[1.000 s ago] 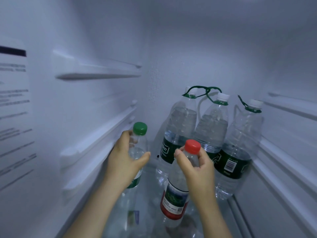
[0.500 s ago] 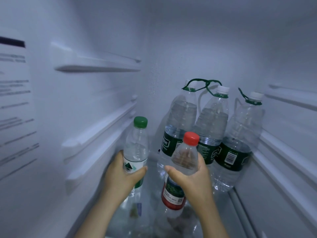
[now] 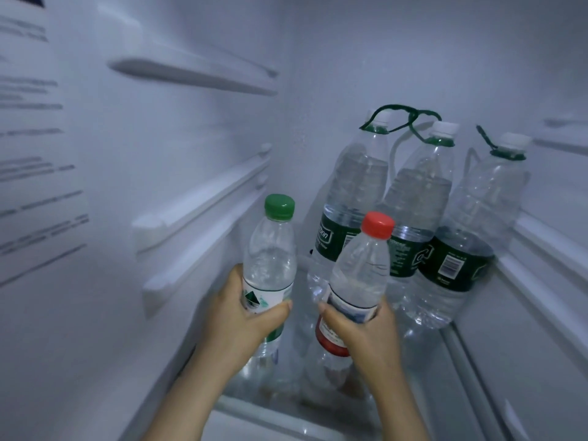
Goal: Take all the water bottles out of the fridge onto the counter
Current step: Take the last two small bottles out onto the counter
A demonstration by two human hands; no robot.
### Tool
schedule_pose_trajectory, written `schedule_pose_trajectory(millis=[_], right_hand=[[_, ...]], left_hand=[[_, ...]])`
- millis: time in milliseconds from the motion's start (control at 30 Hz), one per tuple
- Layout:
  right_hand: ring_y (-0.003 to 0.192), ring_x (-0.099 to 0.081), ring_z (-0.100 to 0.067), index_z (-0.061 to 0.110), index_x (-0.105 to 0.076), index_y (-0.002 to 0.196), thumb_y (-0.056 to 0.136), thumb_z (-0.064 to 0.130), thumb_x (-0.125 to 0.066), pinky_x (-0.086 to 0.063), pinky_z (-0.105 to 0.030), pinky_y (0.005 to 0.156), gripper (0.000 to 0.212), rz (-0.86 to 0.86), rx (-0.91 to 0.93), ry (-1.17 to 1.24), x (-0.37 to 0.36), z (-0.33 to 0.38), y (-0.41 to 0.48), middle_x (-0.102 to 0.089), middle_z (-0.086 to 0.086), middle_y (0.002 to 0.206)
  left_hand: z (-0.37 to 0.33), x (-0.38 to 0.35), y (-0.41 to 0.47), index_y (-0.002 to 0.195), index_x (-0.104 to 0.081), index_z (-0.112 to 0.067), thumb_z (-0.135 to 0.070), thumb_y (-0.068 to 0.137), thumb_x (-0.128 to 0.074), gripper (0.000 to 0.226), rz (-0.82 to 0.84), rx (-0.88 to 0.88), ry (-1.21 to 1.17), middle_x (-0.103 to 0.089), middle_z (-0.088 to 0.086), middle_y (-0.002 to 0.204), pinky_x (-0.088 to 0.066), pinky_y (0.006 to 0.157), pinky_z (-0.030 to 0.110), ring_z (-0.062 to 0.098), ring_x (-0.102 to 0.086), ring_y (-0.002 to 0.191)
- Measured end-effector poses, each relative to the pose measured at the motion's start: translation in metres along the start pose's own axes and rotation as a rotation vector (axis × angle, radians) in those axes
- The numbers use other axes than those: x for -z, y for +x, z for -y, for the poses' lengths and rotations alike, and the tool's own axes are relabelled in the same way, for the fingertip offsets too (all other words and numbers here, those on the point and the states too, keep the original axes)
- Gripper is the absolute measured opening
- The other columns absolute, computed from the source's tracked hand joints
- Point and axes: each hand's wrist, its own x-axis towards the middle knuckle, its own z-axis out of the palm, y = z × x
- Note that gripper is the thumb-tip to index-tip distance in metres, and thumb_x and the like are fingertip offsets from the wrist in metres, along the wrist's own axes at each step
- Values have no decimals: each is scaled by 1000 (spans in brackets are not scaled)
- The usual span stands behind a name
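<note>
Head view, inside the fridge: 2 small water bottles are held over the glass shelf, while 3 large ones stand behind them. The left hand has its grip clamped on the green-capped bottle, thumb and fingers curled round the white-and-green label band; this bottle stands nearly upright, close to the left wall rails. The right hand has its grip clamped on the red-capped bottle at the top of its red label; this bottle leans with its cap toward the right, a little more than it did 0.5 s ago. Whether either base touches the shelf cannot be told, since the lower bodies blur into reflections. Compared with 1.0 s ago, when both hands were up near the caps, each hand now sits lower, on the label zone, and more of each clear upper body shows above the fingers. The 3 large bottles, left, middle and right, keep the same places at the back right of the shelf, side by side and touching, each with a white cap, a dark green label and a green cord at the neck. All 5 bottles are inside the fridge. A printed sticker on the left wall is too blurred to read.
</note>
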Motion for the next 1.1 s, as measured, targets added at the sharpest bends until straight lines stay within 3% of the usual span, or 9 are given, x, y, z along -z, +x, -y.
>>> schedule_pose_trajectory(millis=[133, 233, 367, 433, 500, 667, 800, 1000, 1100], right_hand=[[84, -69, 1, 32, -64, 95, 61, 16, -90, -54, -23, 72, 46, -84, 26, -10, 2, 6, -22, -72, 23, 87], [80, -68, 4, 32, -63, 92, 61, 16, -89, -52, -21, 69, 43, -139, 15, -23, 6, 18, -50, -71, 27, 84], [76, -69, 2, 31, -66, 91, 53, 27, -91, -56, -24, 68, 45, -262, -21, -54, 16, 37, -93, -72, 22, 83], [71, -67, 8, 31, -67, 88, 58, 18, -90, -51, -10, 57, 40, -310, -12, -59, 25, 53, -113, -71, 26, 78], [69, -66, 9, 30, -68, 87, 59, 18, -89, -48, -6, 52, 37, -379, 0, -89, 35, 67, -135, -70, 27, 76], [69, -69, 1, 29, -66, 83, 55, 20, -89, -52, -21, 62, 37, -661, 2, -137, 62, 93, -195, -71, 22, 77], [70, -70, -5, 25, -65, 82, 55, 22, -89, -56, -27, 63, 36, -828, 5, -163, 87, 125, -246, -72, 16, 75], [72, -72, -5, 21, -72, 90, 58, 22, -86, -56, -22, 59, 35, -971, 9, -184, 119, 175, -327, -75, 8, 79], [69, -71, -2, 22, -72, 89, 56, 22, -82, -55, -17, 55, 34, -1050, 20, -211, 132, 197, -366, -74, 12, 77]], left_hand=[[0, 5, -16, 97, -55, -36, -18, 69, -82, 43, 41, -20, -53, -67, -21, 82, -40, 53, -1, -21, -58, 71], [2, 8, -28, 101, -56, -44, -21, 65, -84, 51, 81, -46, -113, -68, -31, 85, -43, 57, 1, -17, -62, 76], [3, 16, -46, 95, -58, -42, -37, 54, -84, 49, 166, -79, -143, -70, -27, 89, -52, 67, 21, -7, -67, 78], [0, 19, -56, 96, -59, -37, -31, 57, -86, 48, 217, -119, -144, -69, -29, 88, -51, 64, 14, -9, -66, 77], [-6, 20, -66, 96, -60, -35, -22, 60, -87, 46, 277, -155, -161, -68, -32, 87, -48, 59, 6, -12, -65, 77], [-37, 7, -102, 101, -63, -33, -23, 62, -87, 47, 469, -207, -282, -71, -26, 85, -49, 57, 9, -8, -66, 77], [-74, -1, -146, 91, -60, -36, -16, 63, -85, 43, 631, -273, -408, -68, -32, 77, -46, 52, 4, -12, -64, 73], [-126, -1, -217, 91, -62, -33, -31, 50, -78, 44, 921, -322, -592, -70, -26, 75, -46, 50, 4, -9, -66, 70], [-142, -2, -254, 93, -65, -32, -32, 48, -93, 52, 1037, -360, -638, -73, -21, 79, -48, 52, 7, -4, -69, 71]])
